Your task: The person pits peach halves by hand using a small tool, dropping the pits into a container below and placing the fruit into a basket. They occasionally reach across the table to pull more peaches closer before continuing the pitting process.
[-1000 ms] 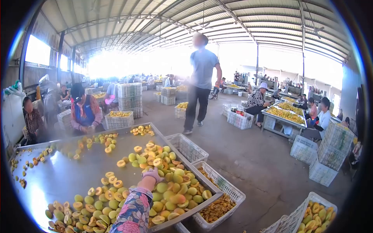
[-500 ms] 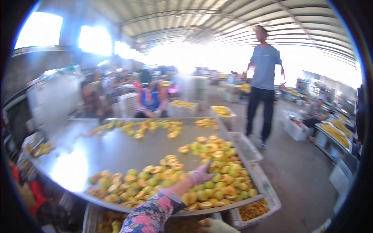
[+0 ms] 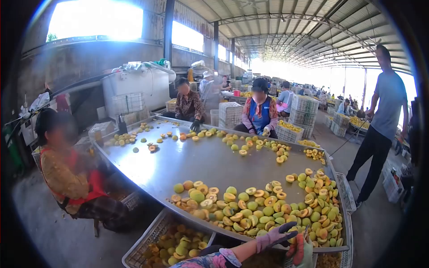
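Spreading across the middle, the metal table (image 3: 214, 165) bore yellow-green stone fruit (image 3: 268, 207), many halved, heaped along its near and right edges. A plastic crate (image 3: 139, 241), cut off below, jutted from under its near edge. There, too, the left hand (image 3: 276, 236) bent its fingers close to the right hand (image 3: 304, 252); overlap hid whether either gripped fruit.
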The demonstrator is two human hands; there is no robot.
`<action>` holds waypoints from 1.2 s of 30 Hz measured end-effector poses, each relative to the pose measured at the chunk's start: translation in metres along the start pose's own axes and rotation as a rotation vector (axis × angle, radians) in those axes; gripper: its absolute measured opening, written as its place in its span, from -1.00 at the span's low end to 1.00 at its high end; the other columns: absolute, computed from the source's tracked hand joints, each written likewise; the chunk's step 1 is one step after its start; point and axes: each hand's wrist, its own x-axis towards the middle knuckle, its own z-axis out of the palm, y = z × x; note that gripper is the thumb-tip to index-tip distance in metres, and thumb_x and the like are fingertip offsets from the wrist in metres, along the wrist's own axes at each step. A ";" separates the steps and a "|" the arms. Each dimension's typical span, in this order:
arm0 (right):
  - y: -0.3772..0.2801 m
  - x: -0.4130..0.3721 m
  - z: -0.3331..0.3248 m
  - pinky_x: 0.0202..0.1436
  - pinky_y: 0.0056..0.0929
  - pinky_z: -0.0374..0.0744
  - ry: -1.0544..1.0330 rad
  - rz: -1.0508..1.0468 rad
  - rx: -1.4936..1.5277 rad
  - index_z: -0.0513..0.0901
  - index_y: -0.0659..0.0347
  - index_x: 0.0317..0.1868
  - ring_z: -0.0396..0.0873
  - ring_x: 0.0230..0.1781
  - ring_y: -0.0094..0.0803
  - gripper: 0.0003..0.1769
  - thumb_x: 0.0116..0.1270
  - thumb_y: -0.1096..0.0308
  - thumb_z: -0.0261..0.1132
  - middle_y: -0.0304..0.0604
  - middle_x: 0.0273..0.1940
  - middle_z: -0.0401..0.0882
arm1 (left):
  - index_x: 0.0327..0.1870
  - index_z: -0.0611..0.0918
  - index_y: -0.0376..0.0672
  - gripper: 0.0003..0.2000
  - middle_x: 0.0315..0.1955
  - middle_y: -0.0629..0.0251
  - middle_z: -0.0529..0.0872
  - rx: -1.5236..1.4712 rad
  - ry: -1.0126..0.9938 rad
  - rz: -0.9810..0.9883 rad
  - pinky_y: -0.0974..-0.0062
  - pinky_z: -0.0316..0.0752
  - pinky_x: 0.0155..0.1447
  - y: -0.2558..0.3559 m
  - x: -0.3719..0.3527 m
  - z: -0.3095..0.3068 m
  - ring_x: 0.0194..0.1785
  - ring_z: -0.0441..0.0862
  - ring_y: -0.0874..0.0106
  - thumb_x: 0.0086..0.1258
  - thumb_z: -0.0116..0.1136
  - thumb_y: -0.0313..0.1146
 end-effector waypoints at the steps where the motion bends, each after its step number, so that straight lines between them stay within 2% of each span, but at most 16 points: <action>1: -0.002 0.003 0.001 -0.62 -0.63 0.35 0.011 -0.003 0.000 0.58 0.07 -0.23 0.31 -0.67 -0.63 -0.71 0.50 0.03 0.22 -0.40 -0.56 0.41 | 0.44 0.36 -0.16 -0.33 0.03 0.27 0.64 -0.001 -0.011 -0.003 0.55 0.63 -0.22 0.000 0.000 -0.002 -0.21 0.67 0.53 0.42 0.24 0.02; 3: -0.004 0.007 0.002 -0.58 -0.65 0.37 0.010 0.009 0.054 0.60 0.11 -0.17 0.34 -0.64 -0.63 -0.70 0.49 0.04 0.23 -0.38 -0.53 0.44 | 0.39 0.41 -0.14 -0.37 -0.10 0.27 0.67 -0.101 0.005 -0.179 0.58 0.59 -0.29 -0.002 0.002 -0.007 -0.26 0.67 0.52 0.45 0.15 0.10; 5: -0.004 0.010 0.002 -0.53 -0.69 0.37 0.017 0.048 0.108 0.60 0.16 -0.05 0.36 -0.58 -0.67 -0.77 0.49 0.17 0.25 -0.38 -0.43 0.50 | 0.38 0.41 -0.16 -0.38 -0.05 0.21 0.66 -0.069 0.005 -0.106 0.51 0.60 -0.21 -0.010 0.008 -0.015 -0.17 0.67 0.46 0.47 0.12 0.09; 7: -0.008 0.009 0.004 -0.61 -0.35 0.53 0.022 -0.090 -0.094 0.48 0.20 -0.03 0.48 -0.67 -0.40 -0.74 0.45 0.23 0.25 -0.16 -0.49 0.52 | 0.38 0.41 -0.20 -0.39 0.06 0.10 0.64 -0.025 0.003 0.036 0.35 0.62 -0.04 -0.030 0.011 -0.018 0.00 0.67 0.33 0.51 0.06 0.09; 9: -0.006 0.015 -0.001 -0.53 -0.32 0.57 0.012 0.041 0.002 0.53 0.17 0.09 0.59 -0.58 -0.33 -0.71 0.42 0.29 0.22 -0.13 -0.48 0.57 | 0.28 0.49 -0.20 -0.40 -0.05 0.10 0.70 -0.638 -0.586 -0.022 0.30 0.61 0.04 -0.010 0.016 -0.016 -0.03 0.69 0.28 0.54 -0.08 0.18; 10: -0.015 0.015 0.003 -0.56 -0.40 0.54 0.020 0.064 0.032 0.52 0.18 0.11 0.52 -0.61 -0.42 -0.70 0.41 0.33 0.25 -0.18 -0.49 0.54 | 0.24 0.51 -0.19 -0.36 0.00 0.11 0.69 -0.554 -0.225 -0.175 0.25 0.61 0.10 -0.041 0.030 -0.024 0.01 0.69 0.25 0.53 -0.18 0.25; 12: -0.023 0.011 -0.002 -0.58 -0.48 0.50 0.025 0.122 0.071 0.48 0.19 0.15 0.46 -0.63 -0.52 -0.65 0.39 0.38 0.28 -0.24 -0.48 0.50 | 0.31 0.46 -0.20 -0.37 0.13 0.18 0.65 -0.699 -0.203 -0.252 0.25 0.55 0.23 -0.009 0.017 -0.017 0.13 0.65 0.25 0.55 -0.16 0.20; 13: -0.024 0.009 -0.006 -0.57 -0.50 0.50 0.009 0.146 0.079 0.47 0.20 0.17 0.47 -0.60 -0.53 -0.62 0.38 0.38 0.28 -0.25 -0.47 0.50 | 0.34 0.43 -0.20 -0.47 0.20 0.20 0.60 -0.646 -0.205 -0.154 0.24 0.49 0.32 -0.021 0.021 -0.019 0.22 0.59 0.30 0.60 -0.09 0.04; 15: -0.028 0.008 -0.008 -0.54 -0.53 0.49 0.024 0.125 0.027 0.47 0.20 0.13 0.48 -0.53 -0.57 -0.66 0.38 0.40 0.28 -0.28 -0.43 0.51 | 0.36 0.41 -0.23 -0.55 0.25 0.20 0.56 0.484 -0.152 0.382 0.27 0.48 0.34 -0.023 0.021 -0.014 0.27 0.55 0.33 0.58 0.03 -0.17; 18: -0.027 0.006 -0.017 -0.51 -0.55 0.49 0.019 0.137 0.064 0.47 0.19 0.08 0.48 -0.46 -0.60 -0.68 0.36 0.41 0.30 -0.30 -0.40 0.51 | 0.36 0.41 -0.27 -0.53 0.26 0.18 0.55 0.341 -0.118 0.211 0.33 0.49 0.31 -0.017 0.021 -0.004 0.25 0.57 0.36 0.48 0.17 -0.36; 22: -0.023 -0.002 -0.027 -0.49 -0.56 0.49 0.018 0.113 0.074 0.47 0.20 0.06 0.49 -0.45 -0.60 -0.71 0.38 0.39 0.29 -0.29 -0.37 0.51 | 0.36 0.41 -0.30 -0.46 0.22 0.15 0.58 0.242 -0.162 0.273 0.36 0.50 0.28 0.006 0.011 0.018 0.25 0.57 0.37 0.36 0.27 -0.46; 25: -0.024 -0.008 -0.031 -0.48 -0.57 0.49 0.023 0.112 0.057 0.47 0.21 0.06 0.50 -0.44 -0.59 -0.71 0.38 0.39 0.28 -0.27 -0.35 0.52 | 0.29 0.49 -0.27 -0.48 0.09 0.24 0.66 0.584 -0.132 0.441 0.41 0.57 0.18 0.009 0.007 0.018 0.09 0.65 0.36 0.32 0.34 -0.37; 28: -0.025 -0.011 -0.035 -0.46 -0.57 0.51 0.007 0.112 0.017 0.47 0.23 0.08 0.51 -0.45 -0.59 -0.70 0.39 0.39 0.26 -0.26 -0.34 0.53 | 0.23 0.54 -0.24 -0.55 0.05 0.23 0.69 0.890 -0.141 0.600 0.41 0.59 0.14 -0.002 0.005 0.014 0.04 0.67 0.37 0.47 0.18 -0.13; 30: -0.025 -0.012 -0.037 -0.45 -0.57 0.52 -0.012 0.111 0.000 0.47 0.23 0.09 0.52 -0.46 -0.59 -0.70 0.39 0.40 0.25 -0.26 -0.35 0.53 | 0.16 0.58 -0.20 -0.50 0.03 0.21 0.70 -0.521 -0.116 -0.371 0.41 0.60 0.11 -0.002 0.005 0.021 0.02 0.67 0.39 0.51 0.04 0.08; 34: -0.032 -0.018 -0.027 -0.43 -0.59 0.52 0.007 0.070 -0.216 0.52 0.24 0.07 0.51 -0.52 -0.62 -0.72 0.39 0.37 0.26 -0.32 -0.42 0.55 | 0.21 0.56 -0.19 -0.51 0.06 0.19 0.68 -0.158 -0.188 -0.520 0.39 0.58 0.17 0.011 0.001 0.016 0.05 0.67 0.37 0.55 -0.02 0.06; 36: -0.031 -0.016 -0.026 -0.43 -0.59 0.52 0.027 0.038 -0.374 0.55 0.24 0.04 0.51 -0.52 -0.66 -0.73 0.38 0.36 0.28 -0.35 -0.46 0.56 | 0.31 0.45 -0.28 -0.59 0.19 0.17 0.58 -0.308 -0.038 -0.234 0.38 0.43 0.38 0.004 -0.005 0.033 0.25 0.54 0.38 0.62 -0.10 -0.19</action>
